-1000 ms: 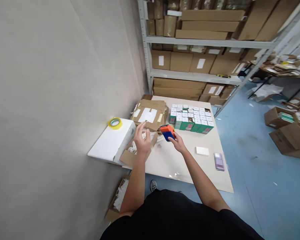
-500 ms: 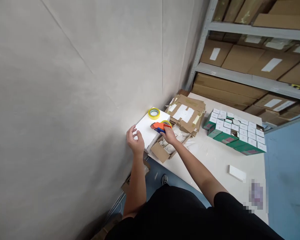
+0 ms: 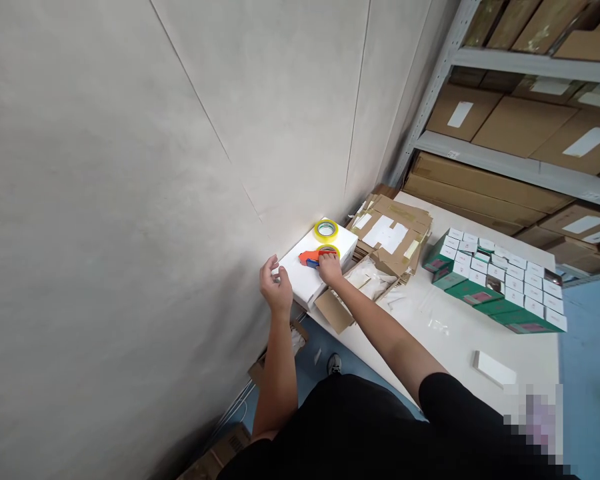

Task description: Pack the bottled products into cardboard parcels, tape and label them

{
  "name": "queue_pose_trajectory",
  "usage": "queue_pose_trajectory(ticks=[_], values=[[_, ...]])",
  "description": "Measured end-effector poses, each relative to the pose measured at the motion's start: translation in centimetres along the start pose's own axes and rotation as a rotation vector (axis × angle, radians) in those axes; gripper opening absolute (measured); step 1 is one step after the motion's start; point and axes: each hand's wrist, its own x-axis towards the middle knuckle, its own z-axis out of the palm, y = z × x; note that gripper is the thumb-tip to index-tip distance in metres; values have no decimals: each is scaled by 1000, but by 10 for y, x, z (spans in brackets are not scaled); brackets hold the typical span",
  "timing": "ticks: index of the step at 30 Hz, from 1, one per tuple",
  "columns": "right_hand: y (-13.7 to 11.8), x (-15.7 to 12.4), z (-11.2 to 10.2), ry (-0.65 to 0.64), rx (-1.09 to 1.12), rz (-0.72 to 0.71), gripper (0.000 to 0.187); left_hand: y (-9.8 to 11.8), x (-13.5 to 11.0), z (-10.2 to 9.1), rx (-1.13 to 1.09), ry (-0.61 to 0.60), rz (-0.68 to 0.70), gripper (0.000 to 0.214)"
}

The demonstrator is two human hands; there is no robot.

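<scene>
My right hand (image 3: 330,269) is wrapped round a tape dispenser (image 3: 310,258), orange and blue with a yellow roll in it. The dispenser is over the top of a white box (image 3: 300,270) that lies against the wall. A spare roll of yellow tape (image 3: 326,231) rests flat at the box's far end. At the near left edge of the box is my left hand (image 3: 276,287), its fingers loosely curved and the thumb apart, with nothing visible in it. Whether the dispenser touches the box I cannot tell.
Beside the white box, an open carton (image 3: 337,313) holds white packing material. Flattened cardboard (image 3: 410,223) is stacked behind it. Green-sided boxes with white tops (image 3: 480,297) and a small white box (image 3: 494,369) stand on the white table (image 3: 430,353). Shelves (image 3: 495,159) carry cartons.
My right hand has carried the tape dispenser leftward over the white box, toward my left hand. My left hand stays by the near edge. The whole view has shifted a little.
</scene>
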Motion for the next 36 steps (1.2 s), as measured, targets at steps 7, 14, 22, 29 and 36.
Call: queue_pose_trajectory(ticks=[7, 14, 22, 29, 36], values=[[3, -22, -23, 98, 55, -90, 49, 11, 1, 24, -46, -76, -1, 36], [36, -66, -56, 422, 277, -74, 48, 22, -14, 78, -143, -288, 44, 37], [141, -171, -105, 821, 328, 202, 43, 62, -77, 179, -269, -762, 140, 40], [218, -276, -129, 1007, 366, 538, 42, 111, -161, 258, -373, -1096, 166, 42], [288, -338, -149, 1080, 473, 699, 46, 162, -233, 317, -366, -1295, 235, 40]])
